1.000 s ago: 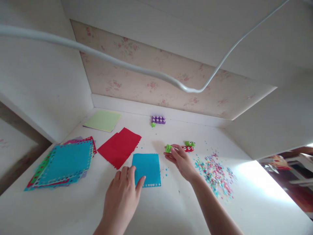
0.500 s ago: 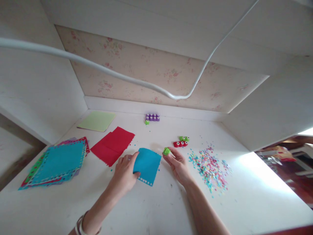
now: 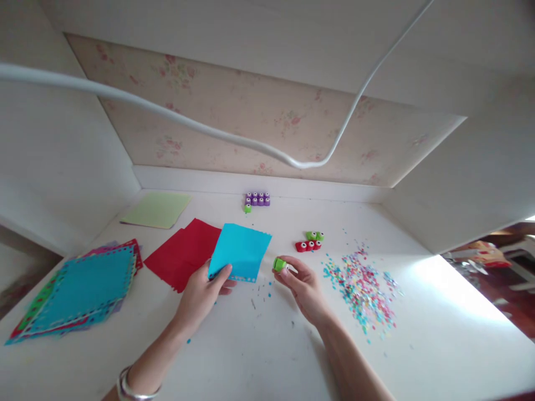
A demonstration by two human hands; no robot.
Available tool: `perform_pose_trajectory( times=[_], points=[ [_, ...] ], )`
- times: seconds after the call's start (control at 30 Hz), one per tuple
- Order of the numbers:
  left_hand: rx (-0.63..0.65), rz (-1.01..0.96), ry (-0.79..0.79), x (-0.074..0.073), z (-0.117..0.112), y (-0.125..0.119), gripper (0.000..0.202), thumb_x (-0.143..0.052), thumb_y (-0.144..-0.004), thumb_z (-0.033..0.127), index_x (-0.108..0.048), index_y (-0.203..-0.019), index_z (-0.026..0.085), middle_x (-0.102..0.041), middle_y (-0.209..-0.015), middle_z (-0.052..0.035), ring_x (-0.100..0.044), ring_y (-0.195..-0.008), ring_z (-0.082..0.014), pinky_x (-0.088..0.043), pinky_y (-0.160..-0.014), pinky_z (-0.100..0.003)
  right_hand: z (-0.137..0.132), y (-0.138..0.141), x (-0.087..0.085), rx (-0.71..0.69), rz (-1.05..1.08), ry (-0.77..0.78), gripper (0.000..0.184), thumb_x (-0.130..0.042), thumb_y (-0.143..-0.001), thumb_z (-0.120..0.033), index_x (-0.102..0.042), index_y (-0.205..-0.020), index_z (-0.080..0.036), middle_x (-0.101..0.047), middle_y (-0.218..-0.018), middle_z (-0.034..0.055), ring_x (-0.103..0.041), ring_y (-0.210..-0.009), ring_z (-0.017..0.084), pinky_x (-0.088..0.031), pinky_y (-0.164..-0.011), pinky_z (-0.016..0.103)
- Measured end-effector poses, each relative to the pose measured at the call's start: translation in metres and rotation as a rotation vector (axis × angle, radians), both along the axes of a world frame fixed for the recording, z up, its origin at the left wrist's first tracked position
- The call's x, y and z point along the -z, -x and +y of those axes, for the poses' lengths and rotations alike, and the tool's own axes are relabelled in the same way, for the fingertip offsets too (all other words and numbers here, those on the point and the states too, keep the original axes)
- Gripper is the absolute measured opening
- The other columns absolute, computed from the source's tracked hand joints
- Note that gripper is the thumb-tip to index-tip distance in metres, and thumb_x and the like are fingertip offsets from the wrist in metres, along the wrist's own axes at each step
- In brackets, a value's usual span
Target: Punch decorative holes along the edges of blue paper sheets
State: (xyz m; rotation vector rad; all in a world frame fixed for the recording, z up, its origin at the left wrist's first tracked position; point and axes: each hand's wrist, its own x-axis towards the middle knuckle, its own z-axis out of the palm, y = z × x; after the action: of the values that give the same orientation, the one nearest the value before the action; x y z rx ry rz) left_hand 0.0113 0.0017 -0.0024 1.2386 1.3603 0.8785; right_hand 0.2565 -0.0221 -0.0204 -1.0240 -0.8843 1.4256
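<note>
A blue sheet of paper [image 3: 241, 250] is pinched by its lower left corner in my left hand [image 3: 204, 292], thumb on top and fingers beneath. Small punched holes run along its near edge. It is tilted up off the table and overlaps part of the red paper [image 3: 179, 253]. My right hand [image 3: 305, 287] holds a small green craft punch [image 3: 280, 264] between thumb and fingers, just right of the blue sheet and apart from it. Beyond that hand stand red punches [image 3: 308, 246] and green punches [image 3: 315, 235].
Purple punches [image 3: 258, 199] stand by the back wall with one green punch [image 3: 248, 209]. Colourful paper confetti [image 3: 365, 287] is spread at the right. Punched sheets [image 3: 87, 284] are stacked at the left, with pale green paper [image 3: 156, 210] behind. A white cable [image 3: 200, 127] hangs in front.
The blue sheet has been lifted and moved up and left, its near edge turned. My left hand now has its thumb on top. The green punch has turned slightly in my right hand.
</note>
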Motion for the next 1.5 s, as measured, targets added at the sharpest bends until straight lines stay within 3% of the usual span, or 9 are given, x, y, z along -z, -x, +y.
perform_pose_trajectory(
  times=[0.23,0.63,1.03,1.5],
  points=[
    [-0.156,-0.222,-0.001,0.001,-0.009,-0.009,0.049,-0.069,-0.081,0.051,-0.059,-0.111,0.013,-0.075,-0.098,-0.0106,-0.074,-0.080,-0.0243,-0.063,-0.068,-0.033,-0.006,0.011,-0.001,-0.095,-0.127,0.027,0.034,-0.074,-0.083,-0.039,-0.072,-0.113,-0.024,-0.071,-0.115,0.0069,-0.063,-0.105,0.023,-0.045,-0.099,0.042],
    [-0.094,-0.215,-0.072,-0.005,-0.015,-0.008,0.041,-0.066,-0.085,0.047,-0.061,-0.108,0.014,-0.076,-0.086,-0.0066,-0.075,-0.073,-0.0219,-0.064,-0.065,-0.030,-0.007,0.016,0.001,-0.119,-0.136,0.047,0.034,-0.074,-0.083,-0.039,-0.070,-0.114,-0.025,-0.073,-0.109,0.0062,-0.066,-0.099,0.020,-0.047,-0.094,0.038],
    [-0.053,-0.157,-0.095,-0.001,-0.016,-0.006,0.037,-0.065,-0.086,0.049,-0.061,-0.104,0.016,-0.076,-0.080,-0.0045,-0.075,-0.072,-0.0213,-0.064,-0.066,-0.029,-0.006,0.014,0.003,-0.108,-0.152,0.055,0.033,-0.074,-0.082,-0.038,-0.071,-0.113,-0.024,-0.074,-0.105,0.0058,-0.066,-0.095,0.019,-0.049,-0.091,0.036],
    [-0.057,-0.102,-0.110,-0.010,-0.014,-0.004,0.037,-0.063,-0.086,0.051,-0.063,-0.100,0.016,-0.076,-0.080,-0.0065,-0.075,-0.073,-0.0233,-0.062,-0.067,-0.030,-0.007,0.016,-0.003,-0.098,-0.209,0.070,0.038,-0.075,-0.079,-0.044,-0.072,-0.110,-0.023,-0.074,-0.103,0.0074,-0.066,-0.097,0.024,-0.050,-0.091,0.042]
  ],
)
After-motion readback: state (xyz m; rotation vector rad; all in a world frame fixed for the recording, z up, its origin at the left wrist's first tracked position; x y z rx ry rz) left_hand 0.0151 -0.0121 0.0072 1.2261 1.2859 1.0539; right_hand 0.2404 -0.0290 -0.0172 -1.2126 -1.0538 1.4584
